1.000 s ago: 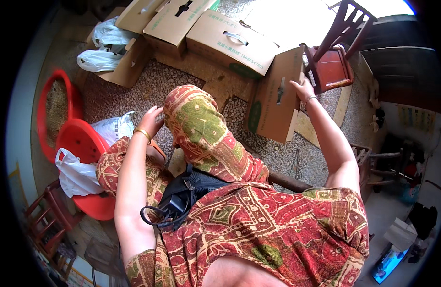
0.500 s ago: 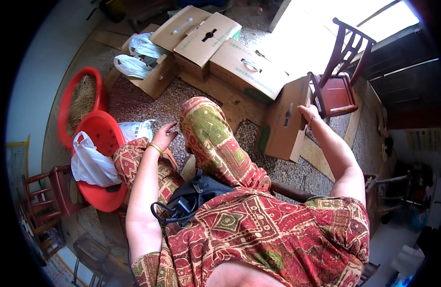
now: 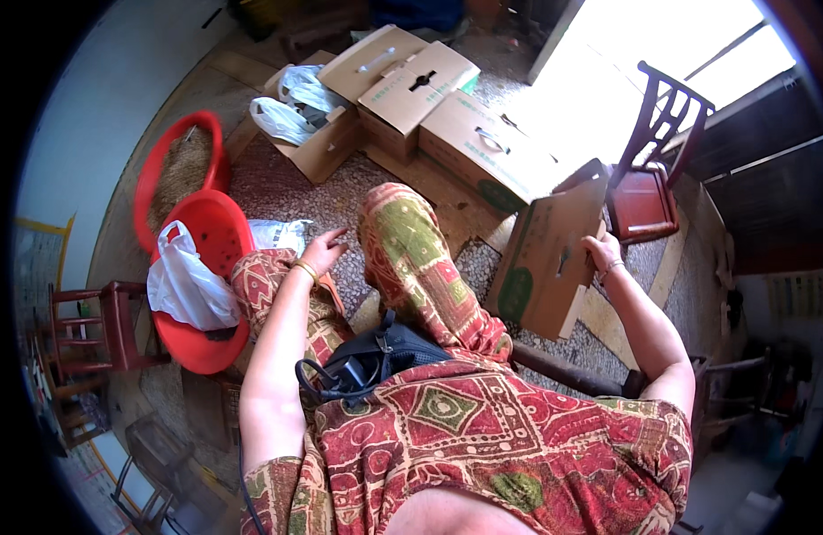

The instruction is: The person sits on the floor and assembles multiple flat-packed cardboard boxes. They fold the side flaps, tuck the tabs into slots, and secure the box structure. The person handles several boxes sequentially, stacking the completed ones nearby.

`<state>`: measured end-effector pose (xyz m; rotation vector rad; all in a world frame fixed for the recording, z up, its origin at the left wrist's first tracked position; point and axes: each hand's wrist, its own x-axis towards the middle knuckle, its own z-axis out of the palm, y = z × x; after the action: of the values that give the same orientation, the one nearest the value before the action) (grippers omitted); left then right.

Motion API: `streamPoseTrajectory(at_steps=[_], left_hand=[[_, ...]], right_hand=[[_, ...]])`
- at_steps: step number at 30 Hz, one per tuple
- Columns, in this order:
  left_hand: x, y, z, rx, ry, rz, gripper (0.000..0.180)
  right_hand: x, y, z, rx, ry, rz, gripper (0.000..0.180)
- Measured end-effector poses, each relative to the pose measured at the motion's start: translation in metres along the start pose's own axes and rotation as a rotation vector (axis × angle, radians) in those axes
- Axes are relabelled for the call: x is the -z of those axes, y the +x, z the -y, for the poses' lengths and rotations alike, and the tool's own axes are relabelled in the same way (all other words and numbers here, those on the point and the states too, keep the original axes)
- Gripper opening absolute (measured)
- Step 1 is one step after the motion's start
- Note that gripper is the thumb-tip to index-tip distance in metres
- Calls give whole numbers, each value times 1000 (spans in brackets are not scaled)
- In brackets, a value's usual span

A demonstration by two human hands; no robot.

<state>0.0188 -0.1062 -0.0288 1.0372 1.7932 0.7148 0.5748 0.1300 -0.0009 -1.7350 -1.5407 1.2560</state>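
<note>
My right hand (image 3: 602, 253) has its fingers closed on the upper right edge of a brown cardboard box (image 3: 541, 260) beside my right leg. The box is tilted, with a raised panel and a handle slot facing me, and its inside is hidden. My left hand (image 3: 324, 251), a yellow bangle at its wrist, holds nothing. Its fingers are stretched out above my left leg, near my other knee. Just below that hand shows an orange object (image 3: 331, 292), partly covered, its kind unclear. A white plastic bag (image 3: 279, 234) lies on the floor behind the left hand.
Two closed cartons (image 3: 479, 147) (image 3: 415, 89) stand ahead, beside an open carton (image 3: 326, 147) holding white bags. To the left are a red basin (image 3: 217, 352) bearing a white bag (image 3: 190, 283) and another red basin (image 3: 218, 165) with grain-like stuff. A dark red chair (image 3: 641, 205) stands right.
My right hand has tipped the near box, whose panel now slants more and whose edge is lifted. The whole view has shifted slightly. My left hand stays above my leg.
</note>
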Motion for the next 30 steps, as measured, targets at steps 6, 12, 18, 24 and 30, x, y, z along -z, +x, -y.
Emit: streamPoseTrajectory(at_steps=[6, 12, 18, 24, 30], left_hand=[[8, -7, -12, 47, 29, -17, 44], [10, 3, -62, -174, 142, -265, 40], [-32, 10, -164, -550, -12, -188, 33], [-86, 17, -228, -519, 173, 363, 37], [-113, 18, -273, -332, 402, 648, 45]], right_hand=[[-42, -26, 56, -149, 23, 121, 24], [-81, -2, 64, -154, -73, 237, 37], [-36, 1, 59, -280, 130, 602, 34], [11, -2, -17, -384, -89, 440, 25], [-40, -39, -69, -468, 321, 300, 44]])
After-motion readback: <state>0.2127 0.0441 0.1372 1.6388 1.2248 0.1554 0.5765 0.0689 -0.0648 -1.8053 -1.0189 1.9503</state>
